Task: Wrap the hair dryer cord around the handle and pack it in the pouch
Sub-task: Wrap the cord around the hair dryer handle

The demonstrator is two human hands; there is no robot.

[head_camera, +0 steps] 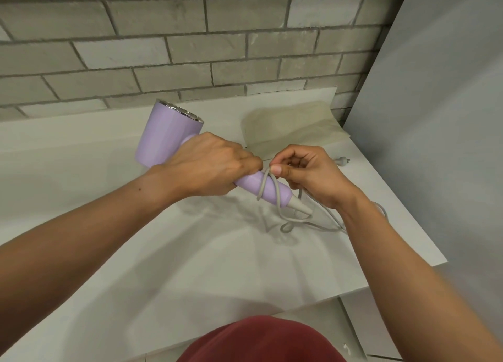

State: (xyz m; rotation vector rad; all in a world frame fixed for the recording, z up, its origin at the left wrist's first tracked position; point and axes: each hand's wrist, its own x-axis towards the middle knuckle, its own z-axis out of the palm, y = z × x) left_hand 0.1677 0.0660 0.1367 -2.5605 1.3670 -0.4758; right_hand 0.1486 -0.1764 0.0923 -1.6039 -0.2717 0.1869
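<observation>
Head view: gripping the hair dryer by its handle in the left hand over the counter, pinching the cord in the right hand, two loose turns wound, slack and plug trailing right, far pouch not yet packed.

The person is wearing a dark red garment. It is showing as a smooth, rounded mass of plain fabric well behind the fingers, at the near edge of the view, between the two forearms. Whether it is a shirt or trousers cannot be told. The left hand and the right hand are showing bare. The left forearm and the right forearm are running uncovered back from the fingers to the edge of the view. A small dark mole is showing on the left forearm, just behind the wrist. The right thumbnail is showing short and trimmed.
</observation>
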